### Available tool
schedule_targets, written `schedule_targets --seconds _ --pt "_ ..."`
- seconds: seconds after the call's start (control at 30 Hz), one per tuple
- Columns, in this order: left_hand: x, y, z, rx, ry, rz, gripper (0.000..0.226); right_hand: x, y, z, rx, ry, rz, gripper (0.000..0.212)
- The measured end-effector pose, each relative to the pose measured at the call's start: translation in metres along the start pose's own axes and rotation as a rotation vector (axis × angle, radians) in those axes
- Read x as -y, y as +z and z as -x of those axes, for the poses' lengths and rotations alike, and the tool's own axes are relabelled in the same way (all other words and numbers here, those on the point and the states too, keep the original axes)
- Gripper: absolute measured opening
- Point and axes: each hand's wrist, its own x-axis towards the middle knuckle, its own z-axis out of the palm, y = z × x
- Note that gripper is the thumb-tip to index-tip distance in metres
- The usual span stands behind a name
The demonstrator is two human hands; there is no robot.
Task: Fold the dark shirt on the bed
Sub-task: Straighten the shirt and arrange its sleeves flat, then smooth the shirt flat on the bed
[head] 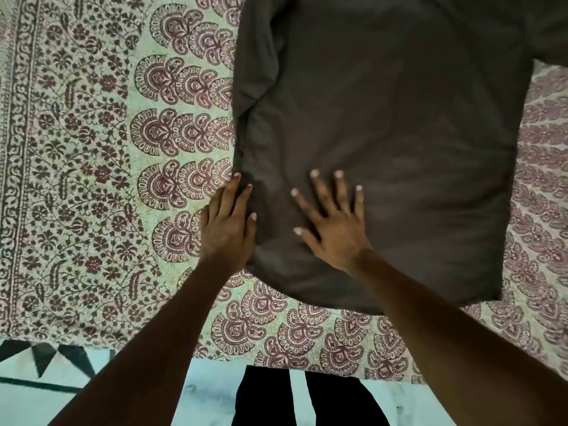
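shirt: dark shirt point(399, 118) lies flat on the bed point(92, 149), right of centre, hem toward the person, top end cut off by the frame.
left side: cloth looks doubled in along the left edge, with a crease running up it.
sleeve: one sleeve point(550, 26) sticks out at top right, running out of frame.
left hand: left hand point(229, 229) on the shirt's near-left edge, fingers straight and close together.
left grip: apart, clamped on nothing, just lying on the cloth.
right hand: right hand point(332, 229) palm down on the shirt's lower part, just beside the left, fingers spread.
right grip: apart, nothing pinched.
bed cover: paisley, maroon on pale green.
floor: floor point(46, 395) pale with black triangles; dark trouser legs point(264, 401) at the bed's near edge.
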Motion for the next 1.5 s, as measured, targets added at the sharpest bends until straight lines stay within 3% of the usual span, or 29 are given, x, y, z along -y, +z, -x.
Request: schedule_targets --seconds 0.1,0.17,0.3,0.43,0.5,0.57,0.67,0.77,0.83,0.9,1.03,1.13,1.2,1.33,1.43,1.5 --pt "-0.012 -0.005 -0.016 -0.097 -0.141 0.206 0.055 0.009 0.005 0.017 0.052 -0.468 -0.017 0.076" --pt "-0.021 -0.009 -0.027 -0.142 -0.240 0.332 0.052 0.009 0.004 0.024 0.084 -0.582 -0.014 0.068" --pt "-0.033 -0.010 -0.038 -0.263 -0.372 0.419 0.039 0.007 -0.007 0.021 0.032 -0.195 -0.068 0.069" --pt "-0.035 -0.014 -0.058 -0.277 -0.603 0.505 0.032 0.007 -0.011 0.020 0.056 -0.391 -0.045 0.072" --pt "-0.032 -0.019 -0.072 -0.252 -0.770 0.671 0.027 0.005 -0.013 0.016 0.000 -0.344 -0.081 0.061" --pt "-0.023 -0.024 -0.080 -0.186 -0.932 0.896 0.025 0.003 -0.016 0.011 -0.080 -0.179 -0.133 0.050" --pt "-0.014 -0.038 -0.079 -0.074 -1.044 1.290 0.012 0.009 -0.021 0.003 -0.125 -0.005 -0.202 0.043" --pt "-0.005 -0.058 -0.079 -0.371 -0.915 1.054 0.009 0.021 -0.034 -0.014 -0.151 0.066 -0.295 0.030" --pt "0.003 -0.077 -0.075 -0.550 -0.669 0.879 0.006 0.034 -0.048 -0.033 -0.189 0.124 -0.360 0.028" --pt "0.014 -0.090 -0.070 -0.585 -0.401 0.762 0.013 0.055 -0.069 -0.059 -0.173 0.258 -0.481 0.029" --pt "0.025 -0.123 -0.059 -0.390 -0.120 0.829 0.004 0.095 -0.106 -0.134 -0.047 0.704 -0.923 0.054" --pt "0.039 -0.140 -0.055 -0.201 -0.080 0.809 0.012 0.116 -0.118 -0.190 0.008 0.992 -1.597 0.070" --pt "0.059 -0.149 -0.058 -0.136 -0.074 0.782 0.014 0.129 -0.121 -0.220 -0.106 1.098 -1.937 0.068" --pt "0.107 -0.172 -0.076 -0.227 -0.048 0.746 0.025 0.135 -0.117 -0.255 -0.444 1.313 -2.036 0.014" --pt "0.146 -0.191 -0.104 -0.238 -0.016 0.549 0.024 0.136 -0.109 -0.267 -0.552 1.337 -2.107 0.012" --pt "0.169 -0.204 -0.129 -0.189 -0.004 0.451 0.023 0.141 -0.098 -0.276 -0.486 1.353 -2.112 0.011"
